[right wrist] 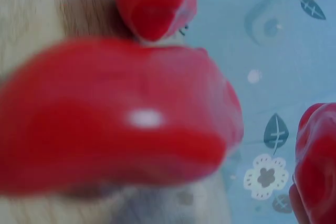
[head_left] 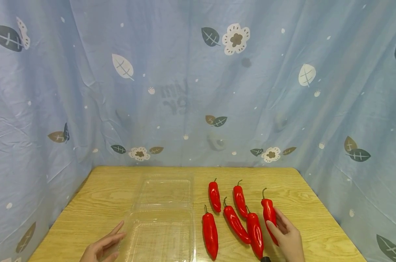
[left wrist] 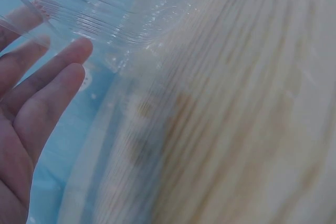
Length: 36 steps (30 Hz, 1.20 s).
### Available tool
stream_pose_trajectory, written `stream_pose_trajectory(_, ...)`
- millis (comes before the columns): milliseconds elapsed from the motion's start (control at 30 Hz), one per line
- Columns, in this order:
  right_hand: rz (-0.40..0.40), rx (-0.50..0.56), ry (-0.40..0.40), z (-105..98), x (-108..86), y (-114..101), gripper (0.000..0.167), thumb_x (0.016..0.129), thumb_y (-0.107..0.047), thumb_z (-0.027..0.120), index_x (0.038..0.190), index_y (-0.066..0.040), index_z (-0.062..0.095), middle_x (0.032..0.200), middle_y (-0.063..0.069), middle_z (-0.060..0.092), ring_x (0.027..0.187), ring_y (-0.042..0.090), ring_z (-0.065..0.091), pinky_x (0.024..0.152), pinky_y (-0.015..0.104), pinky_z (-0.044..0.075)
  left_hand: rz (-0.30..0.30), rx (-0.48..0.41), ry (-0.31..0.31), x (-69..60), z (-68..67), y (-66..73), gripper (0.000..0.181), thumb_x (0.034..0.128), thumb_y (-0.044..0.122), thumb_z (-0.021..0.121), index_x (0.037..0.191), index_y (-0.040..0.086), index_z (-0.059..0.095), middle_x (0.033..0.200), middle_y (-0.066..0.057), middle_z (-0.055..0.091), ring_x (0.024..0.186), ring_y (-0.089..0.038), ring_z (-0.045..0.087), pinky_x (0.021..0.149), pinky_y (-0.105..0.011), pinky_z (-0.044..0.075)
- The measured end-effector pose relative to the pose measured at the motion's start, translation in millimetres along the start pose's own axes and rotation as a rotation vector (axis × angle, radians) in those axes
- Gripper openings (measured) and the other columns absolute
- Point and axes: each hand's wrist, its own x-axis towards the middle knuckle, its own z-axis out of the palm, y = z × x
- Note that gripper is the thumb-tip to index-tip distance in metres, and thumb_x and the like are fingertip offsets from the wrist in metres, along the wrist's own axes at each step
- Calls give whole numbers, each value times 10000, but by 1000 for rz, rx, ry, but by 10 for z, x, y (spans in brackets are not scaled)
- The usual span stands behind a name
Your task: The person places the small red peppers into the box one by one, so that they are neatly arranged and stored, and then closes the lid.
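"Head view, and right away the eye goes to the clear container [head_left: 194, 233], its two see-through halves spread out on the wooden bench [head_left: 109, 189], one behind the other. What's the right grip [head_left: 284, 234] up to?"

"It's well right of the container, and it has something! A red pepper [head_left: 269, 214], pinched between thumb and fingers, green stem pointing away from the person. That's the pepper farthest from the container."

"And the left grip [head_left: 96, 250]?"

"Holding nothing, fingers stretched loosely, just beside the container's left edge. Left wrist view brings fingertips and clear plastic very close, but whether they touch, I can't tell."

"Now count the rest for us!"

"Five more red ones, all right of the container. One long pepper [head_left: 210, 235] lies just beside the near half, and a shorter pepper [head_left: 214, 196] lies right of the far half. Farther right of the container come three more: a back pepper [head_left: 239, 201], a slanting pepper [head_left: 237, 225] and a front pepper [head_left: 255, 234], bunched close together."

"Right wrist view?"

"Blurred red up close, with the pinched pepper off at the edge. Behind it all, beyond the container, hangs a blue curtain [head_left: 191, 91] printed with leaves and flowers."
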Motion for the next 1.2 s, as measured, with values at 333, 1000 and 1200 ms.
stream_pose_trajectory(333, -61, 57, -37, 111, -55, -72, 621, 861, -240, 714, 1397, -44, 469, 1352, 217, 512, 933, -174, 533, 752, 108, 521, -2, 41, -8, 14, 4, 25, 415, 883, -196, 470, 1297, -187, 435, 1515, 151, 320, 1240, 28, 471, 934, -113, 456)
stream_pose_trajectory(1000, -111, 86, -150, 324, -167, -248, 586, 859, -240, 716, 1379, -79, 498, 1364, 124, 517, 1029, -127, 545, 837, 112, 494, 28, 52, 25, -17, 14, -9, 437, 866, -211, 488, 1300, -170, 448, 1516, 83, 342, 1232, 7, 491, 924, -103, 454)
stream_pose_trajectory(1200, -126, 121, -192, 377, -174, -284, 569, 858, -214, 715, 1374, -94, 508, 1353, 107, 536, 1045, -93, 561, 843, 135, 504, 38, 55, 14, -5, 2, -29, 440, 863, -216, 484, 1299, -169, 448, 1524, 65, 334, 1235, -2, 491, 926, -104, 453)
